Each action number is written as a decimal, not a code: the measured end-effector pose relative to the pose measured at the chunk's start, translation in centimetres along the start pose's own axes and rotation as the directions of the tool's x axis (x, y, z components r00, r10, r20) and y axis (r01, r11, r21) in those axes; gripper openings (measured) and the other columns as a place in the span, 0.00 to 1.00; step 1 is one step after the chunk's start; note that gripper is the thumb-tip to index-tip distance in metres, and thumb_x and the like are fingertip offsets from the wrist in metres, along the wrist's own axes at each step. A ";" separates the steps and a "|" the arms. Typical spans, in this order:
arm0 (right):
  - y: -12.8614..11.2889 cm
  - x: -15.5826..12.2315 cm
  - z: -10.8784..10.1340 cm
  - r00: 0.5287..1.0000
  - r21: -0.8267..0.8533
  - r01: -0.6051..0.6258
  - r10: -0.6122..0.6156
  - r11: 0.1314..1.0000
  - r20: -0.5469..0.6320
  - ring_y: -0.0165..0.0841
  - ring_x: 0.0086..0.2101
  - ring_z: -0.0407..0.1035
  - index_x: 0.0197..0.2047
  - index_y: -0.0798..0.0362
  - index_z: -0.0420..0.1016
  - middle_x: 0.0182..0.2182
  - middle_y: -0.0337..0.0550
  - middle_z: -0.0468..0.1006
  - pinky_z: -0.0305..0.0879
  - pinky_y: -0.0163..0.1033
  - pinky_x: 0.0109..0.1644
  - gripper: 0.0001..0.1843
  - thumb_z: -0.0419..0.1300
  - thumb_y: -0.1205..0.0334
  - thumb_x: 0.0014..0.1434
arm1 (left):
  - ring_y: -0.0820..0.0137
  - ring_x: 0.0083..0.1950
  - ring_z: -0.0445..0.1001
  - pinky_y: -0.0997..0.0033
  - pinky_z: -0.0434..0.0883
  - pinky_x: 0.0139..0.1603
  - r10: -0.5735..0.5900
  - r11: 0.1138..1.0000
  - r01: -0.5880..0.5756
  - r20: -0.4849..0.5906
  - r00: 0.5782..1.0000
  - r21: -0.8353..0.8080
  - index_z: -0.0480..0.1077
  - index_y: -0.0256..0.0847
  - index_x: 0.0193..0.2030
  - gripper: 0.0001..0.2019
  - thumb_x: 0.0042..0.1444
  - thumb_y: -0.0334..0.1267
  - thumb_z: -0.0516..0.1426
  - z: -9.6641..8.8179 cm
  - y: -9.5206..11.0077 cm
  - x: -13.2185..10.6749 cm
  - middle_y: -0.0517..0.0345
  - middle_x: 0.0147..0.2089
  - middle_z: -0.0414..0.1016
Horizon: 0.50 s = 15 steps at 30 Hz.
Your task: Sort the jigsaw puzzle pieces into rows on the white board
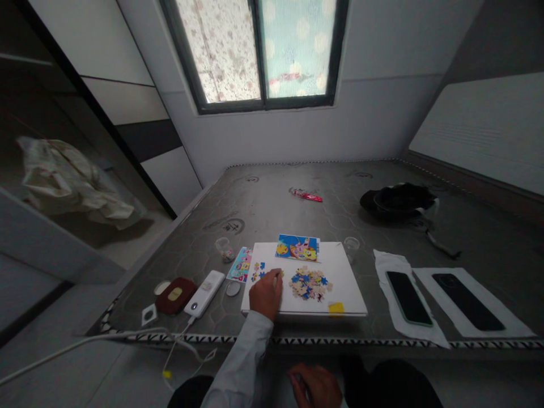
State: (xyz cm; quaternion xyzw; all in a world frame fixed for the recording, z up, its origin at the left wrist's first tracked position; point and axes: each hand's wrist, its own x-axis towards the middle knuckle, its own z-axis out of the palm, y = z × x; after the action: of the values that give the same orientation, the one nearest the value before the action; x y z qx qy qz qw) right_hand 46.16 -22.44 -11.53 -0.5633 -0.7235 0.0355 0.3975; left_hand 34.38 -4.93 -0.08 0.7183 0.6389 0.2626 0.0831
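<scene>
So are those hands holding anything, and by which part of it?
The left hand is right by a small yellowish piece, but whether or where it's pinched can't be told. The right hand is curled, its inside hidden.

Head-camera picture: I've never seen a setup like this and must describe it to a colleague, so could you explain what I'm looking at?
There is no robot here, just a person's bare hands. The only picture comes from a camera worn on the head, looking forward and down.

The left hand is over a white flat box, fingers drawn together; a small yellowish piece shows by the fingertips, but whether it is held is unclear. The right hand is low, near the lap, its fingers curled.

On the box lie a pile of puzzle pieces, a smaller group of pieces and a colourful picture card. To the right are two dark phones.
</scene>
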 end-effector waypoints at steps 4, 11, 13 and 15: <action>-0.1 -0.1 0.2 1.000 -0.005 0.006 -0.006 1.000 0.007 0.26 0.18 0.68 0.31 0.45 0.76 0.17 0.32 0.71 0.58 0.32 0.31 0.21 0.46 0.54 0.68 | 0.66 0.45 0.80 0.71 0.72 0.44 -0.095 0.995 0.096 -0.026 0.995 0.036 0.76 0.46 0.49 0.12 0.64 0.38 0.53 -0.7 -1.2 0.7 0.59 0.46 0.82; -0.1 -0.3 0.6 1.000 -0.014 0.014 -0.014 1.000 -0.002 0.27 0.18 0.68 0.30 0.44 0.75 0.16 0.32 0.71 0.59 0.33 0.31 0.23 0.44 0.53 0.70 | 0.66 0.49 0.78 0.70 0.73 0.45 -0.012 0.990 0.009 0.020 1.000 0.139 0.74 0.46 0.53 0.15 0.66 0.38 0.50 -1.8 -0.9 0.5 0.57 0.53 0.79; -0.1 -0.4 0.7 1.000 -0.011 0.007 -0.007 1.000 -0.021 0.27 0.19 0.68 0.31 0.44 0.75 0.17 0.32 0.71 0.59 0.32 0.31 0.23 0.44 0.53 0.70 | 0.67 0.50 0.78 0.70 0.74 0.47 0.025 0.989 -0.038 0.088 0.996 0.145 0.72 0.48 0.55 0.15 0.65 0.36 0.50 -2.2 -0.4 0.3 0.60 0.56 0.78; -0.2 -0.4 0.8 1.000 -0.016 0.007 -0.007 1.000 -0.028 0.27 0.19 0.68 0.31 0.44 0.76 0.17 0.32 0.72 0.59 0.32 0.30 0.22 0.44 0.53 0.69 | 0.66 0.53 0.77 0.69 0.74 0.50 0.034 0.984 -0.062 0.165 0.986 0.168 0.72 0.48 0.55 0.16 0.63 0.34 0.52 -2.5 -0.2 0.2 0.61 0.58 0.76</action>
State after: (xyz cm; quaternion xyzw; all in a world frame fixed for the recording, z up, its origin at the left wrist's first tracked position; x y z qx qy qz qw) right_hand 45.55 -22.54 -12.23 -0.5642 -0.7200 0.0206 0.4034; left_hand 33.02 -5.25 2.02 0.7570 0.6328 0.1493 0.0655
